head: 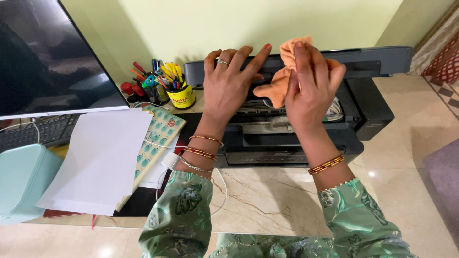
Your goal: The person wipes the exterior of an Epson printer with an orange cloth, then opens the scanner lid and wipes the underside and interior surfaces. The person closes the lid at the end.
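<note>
A black printer (368, 112) sits on a marble table (267, 200) with its top lid raised. My right hand (308, 91) grips an orange cloth (279, 81) and holds it over the printer's open inside. My left hand (228, 79), with a ring on one finger, rests flat with fingers spread on the printer's raised lid edge, touching the cloth's left side. Both wrists wear bangles and green patterned sleeves.
A dark monitor (48, 57) and keyboard (43, 129) stand at the left. White paper sheets (100, 157) lie on a patterned notebook (160, 136). A yellow pen cup (180, 95) holds several pens. A mint-green box (21, 181) sits at the front left. A white cable (222, 186) runs under my left arm.
</note>
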